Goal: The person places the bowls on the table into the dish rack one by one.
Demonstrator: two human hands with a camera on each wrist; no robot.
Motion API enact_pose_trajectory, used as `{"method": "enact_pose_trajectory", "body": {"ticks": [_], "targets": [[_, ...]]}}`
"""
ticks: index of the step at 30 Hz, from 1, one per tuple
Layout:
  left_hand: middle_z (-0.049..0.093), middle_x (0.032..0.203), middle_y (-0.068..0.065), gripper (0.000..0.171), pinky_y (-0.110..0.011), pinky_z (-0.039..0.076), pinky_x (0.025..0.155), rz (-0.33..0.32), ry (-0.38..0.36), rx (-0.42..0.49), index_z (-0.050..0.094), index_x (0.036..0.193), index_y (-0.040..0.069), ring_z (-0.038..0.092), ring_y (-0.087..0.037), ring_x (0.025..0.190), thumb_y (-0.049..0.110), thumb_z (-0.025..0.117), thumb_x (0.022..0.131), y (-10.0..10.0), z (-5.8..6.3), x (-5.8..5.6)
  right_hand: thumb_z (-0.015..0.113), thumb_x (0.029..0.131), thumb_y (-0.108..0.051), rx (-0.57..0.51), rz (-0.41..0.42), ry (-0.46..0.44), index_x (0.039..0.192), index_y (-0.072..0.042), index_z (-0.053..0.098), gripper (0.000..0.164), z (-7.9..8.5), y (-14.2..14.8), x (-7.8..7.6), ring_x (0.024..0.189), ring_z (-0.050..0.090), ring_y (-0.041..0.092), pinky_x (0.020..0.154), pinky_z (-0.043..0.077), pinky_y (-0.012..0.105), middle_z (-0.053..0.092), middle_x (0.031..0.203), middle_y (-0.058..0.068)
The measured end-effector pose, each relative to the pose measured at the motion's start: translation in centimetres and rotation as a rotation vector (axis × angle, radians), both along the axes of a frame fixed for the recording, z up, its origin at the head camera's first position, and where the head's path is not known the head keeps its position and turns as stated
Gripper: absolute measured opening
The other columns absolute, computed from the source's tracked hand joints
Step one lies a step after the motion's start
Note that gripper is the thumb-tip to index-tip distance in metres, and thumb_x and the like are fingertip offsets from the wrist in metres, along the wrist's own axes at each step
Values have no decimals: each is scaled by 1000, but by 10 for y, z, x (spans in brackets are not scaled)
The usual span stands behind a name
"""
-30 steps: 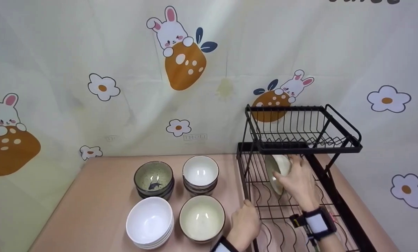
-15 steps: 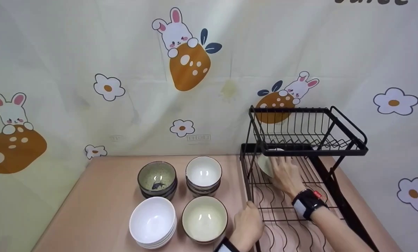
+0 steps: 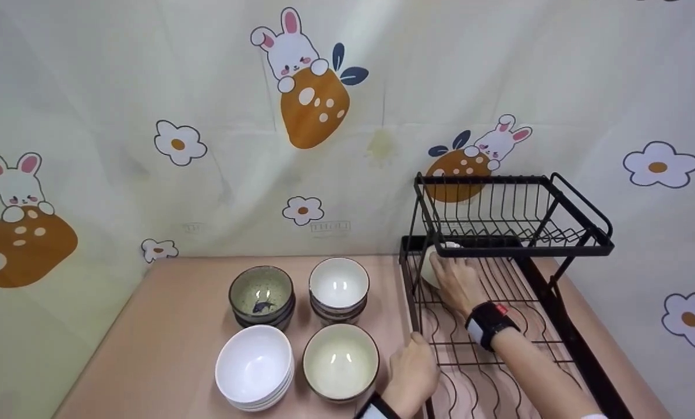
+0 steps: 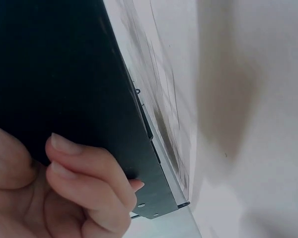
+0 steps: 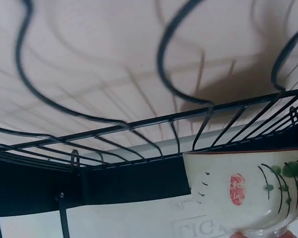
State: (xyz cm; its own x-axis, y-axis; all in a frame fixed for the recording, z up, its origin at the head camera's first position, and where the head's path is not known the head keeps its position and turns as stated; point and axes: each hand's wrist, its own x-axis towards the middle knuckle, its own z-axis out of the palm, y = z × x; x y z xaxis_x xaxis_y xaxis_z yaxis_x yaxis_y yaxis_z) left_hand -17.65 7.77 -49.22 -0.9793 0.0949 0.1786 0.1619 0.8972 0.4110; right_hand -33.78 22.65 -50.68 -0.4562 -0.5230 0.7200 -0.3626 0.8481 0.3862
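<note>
A cream bowl [image 3: 430,270] stands tipped on its side at the back left of the lower tier of a black wire dish rack [image 3: 548,285]. My right hand [image 3: 458,282] holds it from the right, partly under the upper basket. In the right wrist view, painted green leaves and a red stamp show on the bowl's outside [image 5: 218,183]; its rim lies against the rack wires, with fingertips at its foot. My left hand [image 3: 414,372] grips the rack's left side rail. Its curled fingers [image 4: 89,173] lie against the dark side panel in the left wrist view.
Left of the rack, bowls stand on the pink table [image 3: 173,326]: a speckled green stack [image 3: 261,294], a white-lined stack [image 3: 339,285], a white stack [image 3: 254,366] and cream bowls [image 3: 340,361]. The upper basket [image 3: 510,218] overhangs the rack's back. A printed cloth [image 3: 231,174] hangs behind.
My right hand has moved left with the bowl, from the middle of the lower tier into its back left corner. My left hand stays on the rail.
</note>
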Motion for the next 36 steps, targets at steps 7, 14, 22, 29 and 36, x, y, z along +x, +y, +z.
{"method": "enact_pose_trajectory", "body": {"ticks": [7, 14, 22, 29, 36], "targets": [[70, 80, -14, 43, -38, 54, 60, 4, 2, -18, 58, 113, -5, 68, -26, 67, 15, 78, 81, -1, 1, 1, 80, 62, -1, 28, -38, -60, 124, -1, 60, 66, -3, -9, -2, 92, 59, 40, 46, 52, 41, 52, 120, 24], [70, 77, -13, 41, -37, 54, 59, 2, 35, -37, 58, 112, -6, 69, -26, 66, 15, 76, 82, 0, -2, 1, 83, 61, -6, 92, -79, -12, 121, -5, 64, 63, 0, -15, -8, 93, 57, 38, 52, 51, 43, 54, 124, 21], [70, 79, -13, 43, -36, 54, 60, 1, 46, -40, 59, 115, -7, 68, -27, 67, 18, 76, 84, 0, -1, 0, 88, 62, -18, 116, -119, -98, 127, -2, 63, 71, 5, -22, -1, 105, 57, 42, 60, 57, 47, 55, 132, 25], [69, 77, -13, 42, -36, 54, 58, 7, 52, -53, 59, 112, -6, 68, -26, 66, 17, 76, 82, 0, -2, 1, 90, 63, -43, 255, -184, -163, 132, -3, 61, 84, 8, -19, 4, 114, 56, 43, 82, 57, 51, 56, 133, 25], [70, 79, -13, 43, -37, 55, 59, 17, 61, -59, 59, 111, -5, 69, -27, 67, 18, 77, 80, 1, -2, 1, 82, 77, -41, 310, -108, -106, 128, -5, 65, 64, 4, -9, 7, 111, 59, 43, 86, 54, 50, 58, 130, 26]]}}
